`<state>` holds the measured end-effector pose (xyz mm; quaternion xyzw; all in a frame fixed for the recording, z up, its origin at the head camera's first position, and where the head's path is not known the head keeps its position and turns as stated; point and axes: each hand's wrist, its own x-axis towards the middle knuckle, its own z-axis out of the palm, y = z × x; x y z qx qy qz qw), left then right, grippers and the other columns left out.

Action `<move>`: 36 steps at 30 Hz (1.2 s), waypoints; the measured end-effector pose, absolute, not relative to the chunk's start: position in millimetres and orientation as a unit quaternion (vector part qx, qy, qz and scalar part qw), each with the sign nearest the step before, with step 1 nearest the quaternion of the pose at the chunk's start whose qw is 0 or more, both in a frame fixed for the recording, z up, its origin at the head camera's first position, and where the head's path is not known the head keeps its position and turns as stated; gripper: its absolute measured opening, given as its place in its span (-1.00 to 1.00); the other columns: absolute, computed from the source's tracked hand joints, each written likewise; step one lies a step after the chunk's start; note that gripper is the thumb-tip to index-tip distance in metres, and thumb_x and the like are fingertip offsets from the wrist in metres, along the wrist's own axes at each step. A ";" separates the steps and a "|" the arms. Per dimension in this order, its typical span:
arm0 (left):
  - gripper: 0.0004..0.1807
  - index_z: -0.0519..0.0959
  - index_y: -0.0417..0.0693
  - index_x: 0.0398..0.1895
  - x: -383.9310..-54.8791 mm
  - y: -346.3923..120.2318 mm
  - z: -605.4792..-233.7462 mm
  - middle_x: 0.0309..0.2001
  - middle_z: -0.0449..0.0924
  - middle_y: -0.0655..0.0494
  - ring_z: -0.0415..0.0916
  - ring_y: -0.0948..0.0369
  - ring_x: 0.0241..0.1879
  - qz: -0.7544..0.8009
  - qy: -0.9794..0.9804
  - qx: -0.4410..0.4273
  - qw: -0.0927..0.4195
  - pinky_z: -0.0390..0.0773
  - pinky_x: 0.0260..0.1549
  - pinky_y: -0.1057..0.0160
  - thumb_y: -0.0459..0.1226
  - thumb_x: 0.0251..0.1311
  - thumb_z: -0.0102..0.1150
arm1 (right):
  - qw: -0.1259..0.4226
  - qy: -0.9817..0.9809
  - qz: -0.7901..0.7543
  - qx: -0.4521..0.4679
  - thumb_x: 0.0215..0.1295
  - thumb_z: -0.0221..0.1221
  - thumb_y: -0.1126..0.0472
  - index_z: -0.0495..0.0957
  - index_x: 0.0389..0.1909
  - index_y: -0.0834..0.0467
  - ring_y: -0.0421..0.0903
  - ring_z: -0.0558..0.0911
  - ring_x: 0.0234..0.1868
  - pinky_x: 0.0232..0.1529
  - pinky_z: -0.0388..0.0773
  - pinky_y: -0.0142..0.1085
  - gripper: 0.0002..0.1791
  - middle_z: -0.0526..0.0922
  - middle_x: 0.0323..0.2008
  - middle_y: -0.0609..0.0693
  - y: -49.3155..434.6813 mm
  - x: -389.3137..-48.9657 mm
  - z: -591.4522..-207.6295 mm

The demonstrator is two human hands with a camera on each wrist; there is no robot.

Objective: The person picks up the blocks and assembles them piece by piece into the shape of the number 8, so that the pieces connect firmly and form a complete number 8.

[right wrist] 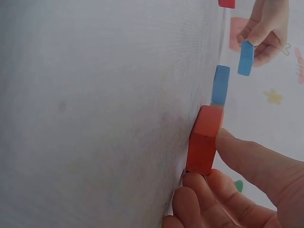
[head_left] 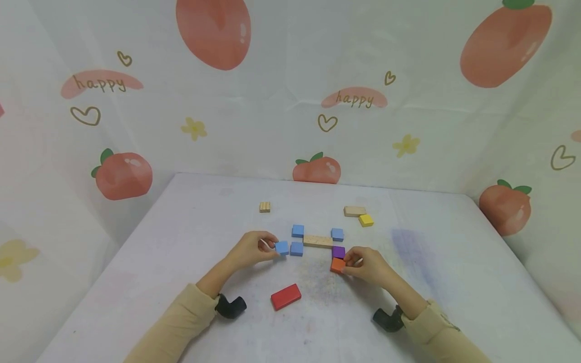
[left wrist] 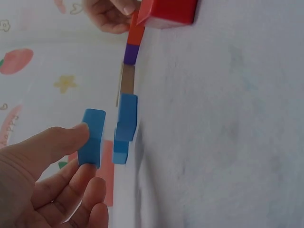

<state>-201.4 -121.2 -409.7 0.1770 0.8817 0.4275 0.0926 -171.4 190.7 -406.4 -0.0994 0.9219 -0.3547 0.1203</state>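
Beige sleeves foremost, blue block tight between left fingers, orange block tight between right fingers

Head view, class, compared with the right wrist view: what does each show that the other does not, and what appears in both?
Only the head view shows the yellow block, the small striped wooden block and the sleeves.

Only the right wrist view gives a side-on look, showing that the blue block in the left hand is clear of the table.

Both show that hand and block, the right hand pinching the orange block, and the red block, cut off in the wrist view.
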 end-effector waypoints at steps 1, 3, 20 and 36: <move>-0.67 0.59 -0.19 -0.14 -200.7 -120.3 -409.4 -0.31 0.58 0.03 0.43 0.27 -0.40 0.428 0.881 0.180 0.093 0.45 -0.44 0.41 -0.29 -0.01 0.34 | 0.120 0.922 -0.355 -0.099 0.04 0.32 0.27 0.54 -0.32 0.24 -0.17 0.55 -0.41 -0.36 0.53 -0.33 -0.79 0.61 -0.41 0.00 190.8 -171.8 -406.6; -0.67 0.59 -0.19 -0.14 -199.1 -118.2 -408.5 -0.31 0.58 0.04 0.43 0.27 -0.40 0.427 0.880 0.184 0.096 0.45 -0.43 0.41 -0.29 -0.01 0.35 | 0.119 0.921 -0.356 -0.098 0.04 0.32 0.27 0.54 -0.32 0.24 -0.17 0.55 -0.41 -0.36 0.53 -0.33 -0.80 0.61 -0.41 0.00 191.1 -172.5 -407.2; -0.66 0.59 -0.16 -0.16 -192.8 -105.3 -411.0 -0.34 0.59 0.07 0.45 0.29 -0.39 0.410 0.879 0.217 0.111 0.46 -0.44 0.44 -0.25 -0.03 0.37 | 0.119 0.921 -0.355 -0.111 0.06 0.32 0.24 0.54 -0.31 0.25 -0.17 0.57 -0.39 -0.34 0.55 -0.32 -0.78 0.62 -0.39 0.02 191.9 -171.1 -405.9; -0.68 0.61 -0.16 -0.18 -190.2 -94.6 -413.0 -0.36 0.59 0.11 0.40 0.31 -0.40 0.389 0.883 0.237 0.115 0.43 -0.42 0.47 -0.25 -0.03 0.38 | 0.119 0.920 -0.357 -0.109 0.05 0.32 0.24 0.53 -0.32 0.24 -0.19 0.55 -0.41 -0.37 0.51 -0.36 -0.78 0.62 -0.41 0.01 191.4 -170.5 -405.7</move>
